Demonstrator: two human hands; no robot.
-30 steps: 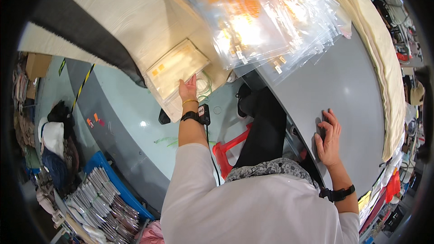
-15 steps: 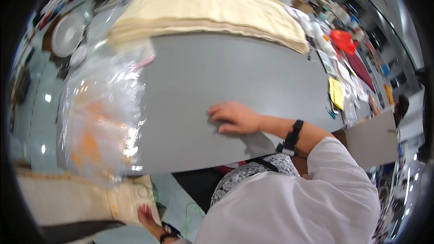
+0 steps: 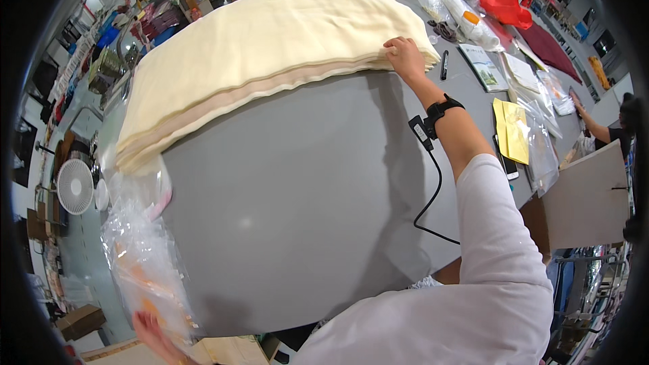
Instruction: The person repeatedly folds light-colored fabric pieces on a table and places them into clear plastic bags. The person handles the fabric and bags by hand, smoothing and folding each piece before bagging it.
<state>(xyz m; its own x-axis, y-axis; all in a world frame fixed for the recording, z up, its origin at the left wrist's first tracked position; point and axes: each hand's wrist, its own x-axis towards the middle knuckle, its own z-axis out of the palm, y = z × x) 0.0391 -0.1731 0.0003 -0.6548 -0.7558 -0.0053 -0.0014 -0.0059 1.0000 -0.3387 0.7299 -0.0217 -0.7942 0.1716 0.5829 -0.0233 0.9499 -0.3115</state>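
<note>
A thick stack of folded cream cloth (image 3: pixel 270 30) lies across the far side of the grey table (image 3: pixel 291 196), a beige layer showing along its near edge. At the stack's right front corner, my right hand (image 3: pixel 405 57) has its fingers bent over the cloth edge, closed on it. A black strap with a cable circles that wrist. Down at the lower left, my left hand (image 3: pixel 155 336) is beside the clear plastic bags (image 3: pixel 145 263), which have orange patches. Its fingers are stretched out, slightly blurred, with nothing seen in them.
To the right lie a black pen (image 3: pixel 444 65), a booklet (image 3: pixel 483 67), a yellow paper packet (image 3: pixel 512 130), a phone (image 3: pixel 508 165) and a white bottle with an orange cap (image 3: pixel 471 18). Another person's arm (image 3: pixel 589 118) shows at the far right. A white fan (image 3: pixel 75 186) stands at left.
My right hand has gone from flat on the table to the stack's right front corner. My left hand has come up beside the plastic bags. The view has turned.
</note>
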